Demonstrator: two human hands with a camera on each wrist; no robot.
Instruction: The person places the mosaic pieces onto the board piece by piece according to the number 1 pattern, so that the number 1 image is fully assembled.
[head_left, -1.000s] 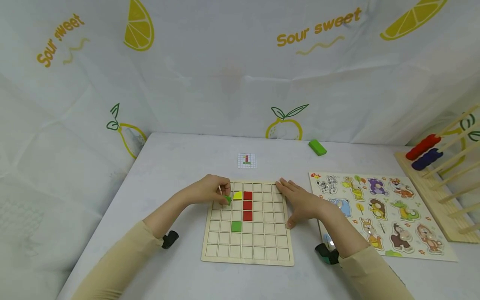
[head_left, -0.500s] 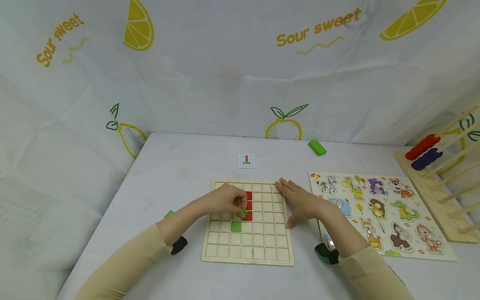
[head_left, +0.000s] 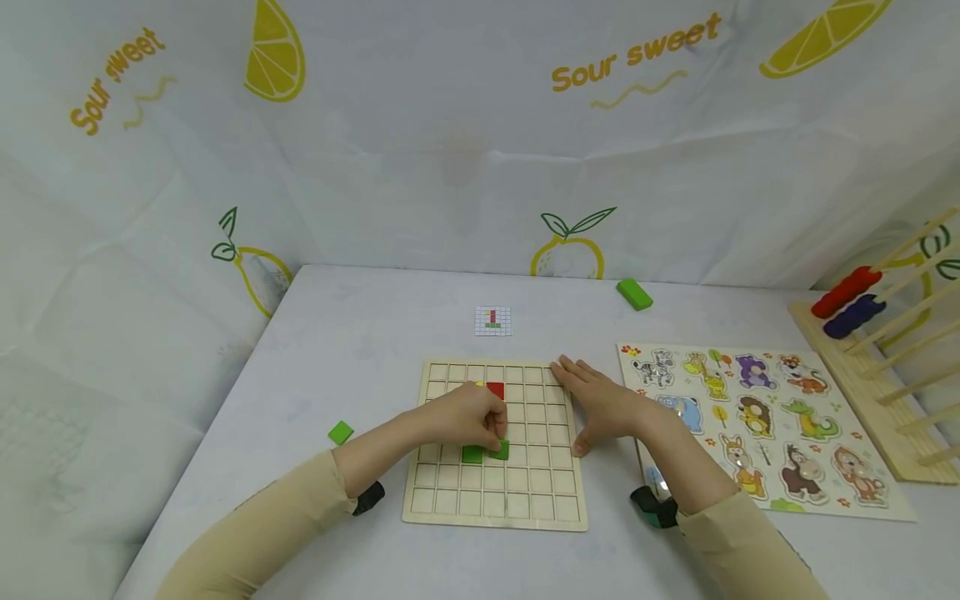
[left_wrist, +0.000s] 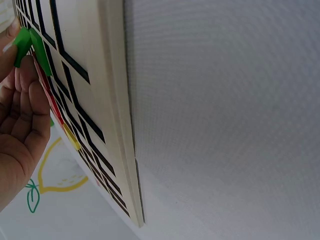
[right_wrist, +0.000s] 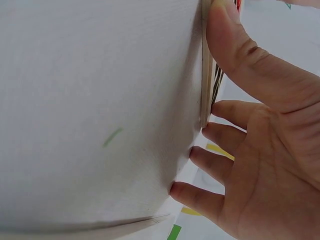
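Note:
My left hand (head_left: 463, 417) pinches a green square tile (head_left: 500, 451) between thumb and fingers, low over the wooden grid board (head_left: 531, 505). Directly left of it, a second green tile (head_left: 472, 454) lies in a cell; in the left wrist view the held tile (left_wrist: 22, 46) tilts beside that seated one (left_wrist: 41, 52). Above, a red tile (head_left: 496, 390) shows, while the lower red tiles and most of the yellow tile are behind the hand. My right hand (head_left: 600, 407) rests at the board's right edge, fingers spread, thumb (right_wrist: 226, 30) against the side.
A loose green tile (head_left: 341, 432) lies left of the board. Behind it sits a small printed pattern card (head_left: 492, 331), with a green block (head_left: 634, 295) farther right. An animal puzzle board (head_left: 720, 417) and a wooden peg rack with beads (head_left: 900, 433) occupy the right side.
My left hand has carried the green tile from the board's left side rightward and nearer, beside the seated green tile. The loose green tile has come out from behind the forearm. The right hand stays put.

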